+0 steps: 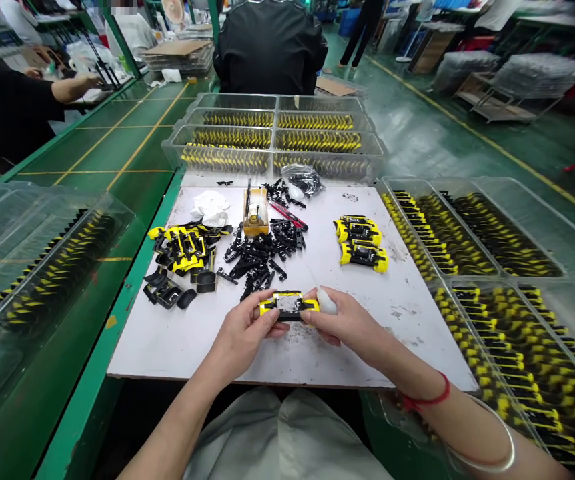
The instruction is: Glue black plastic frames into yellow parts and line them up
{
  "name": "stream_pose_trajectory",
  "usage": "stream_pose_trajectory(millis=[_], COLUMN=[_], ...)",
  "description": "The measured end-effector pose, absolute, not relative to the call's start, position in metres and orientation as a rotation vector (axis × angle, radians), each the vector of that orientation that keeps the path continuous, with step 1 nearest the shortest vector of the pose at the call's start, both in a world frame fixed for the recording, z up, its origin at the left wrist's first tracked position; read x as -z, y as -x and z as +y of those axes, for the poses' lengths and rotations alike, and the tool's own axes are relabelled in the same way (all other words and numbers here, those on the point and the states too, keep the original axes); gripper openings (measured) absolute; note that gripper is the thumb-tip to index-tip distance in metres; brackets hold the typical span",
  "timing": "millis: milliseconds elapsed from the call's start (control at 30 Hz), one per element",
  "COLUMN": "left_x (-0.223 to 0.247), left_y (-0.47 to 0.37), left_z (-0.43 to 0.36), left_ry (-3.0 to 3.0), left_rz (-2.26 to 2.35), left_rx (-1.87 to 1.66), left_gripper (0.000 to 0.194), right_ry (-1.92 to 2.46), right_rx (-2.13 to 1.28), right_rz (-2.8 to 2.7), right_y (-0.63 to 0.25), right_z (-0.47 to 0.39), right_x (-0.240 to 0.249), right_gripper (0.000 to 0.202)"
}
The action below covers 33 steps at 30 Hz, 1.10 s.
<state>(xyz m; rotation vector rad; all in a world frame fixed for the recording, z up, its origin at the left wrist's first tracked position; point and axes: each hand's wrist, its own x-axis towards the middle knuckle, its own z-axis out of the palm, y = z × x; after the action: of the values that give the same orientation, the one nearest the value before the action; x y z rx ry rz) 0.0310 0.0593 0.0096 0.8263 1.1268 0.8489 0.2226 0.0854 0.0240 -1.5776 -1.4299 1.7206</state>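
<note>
Worktop: white board (187, 350), your yellow-black part (290, 317) held over its near half.
Left hand (237, 337): closed on the part's left end.
Right hand (352, 323): closed on its right end, translucent white object (326, 301) tucked in.
Handling: support both ends evenly, thumbs off centre.

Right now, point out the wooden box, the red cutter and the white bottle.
Box (256, 229): head view, on its front wall.
Red cutter (289, 215): head view, on the middle of its body.
White bottle (325, 302): head view, on its body, by the right hand.
</note>
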Motion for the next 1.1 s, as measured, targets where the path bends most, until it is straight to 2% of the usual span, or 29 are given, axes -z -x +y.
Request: stream_pose_trajectory(millis=[267,533,867,1100], left_x=[-0.011,-0.013,-0.014,-0.003], left_y=[-0.033,-0.032,-0.028,-0.025], left_z=[0.063,0.063,0.065,0.061], left_ry=[-0.785,-0.774,-0.819,-0.927], left_rz=[1.108,1.113,1.087,1.16], left_rx=[-0.845,-0.824,-0.783,-0.802], left_gripper=[0.052,0.049,0.046,0.042], right_ry=[1.617,1.361,1.396,1.55], right_rx=[-1.67,-1.918,-2.045,-1.875], right_rz=[-1.497,-1.392,-1.164,-1.355], right_y=[-0.225,-0.231,-0.229,-0.222], right_z=[0.083,0.086,0.086,0.086], right_x=[-0.017,-0.015,-0.016,-0.015], right_gripper=[0.018,0.022,0.031,0.02])
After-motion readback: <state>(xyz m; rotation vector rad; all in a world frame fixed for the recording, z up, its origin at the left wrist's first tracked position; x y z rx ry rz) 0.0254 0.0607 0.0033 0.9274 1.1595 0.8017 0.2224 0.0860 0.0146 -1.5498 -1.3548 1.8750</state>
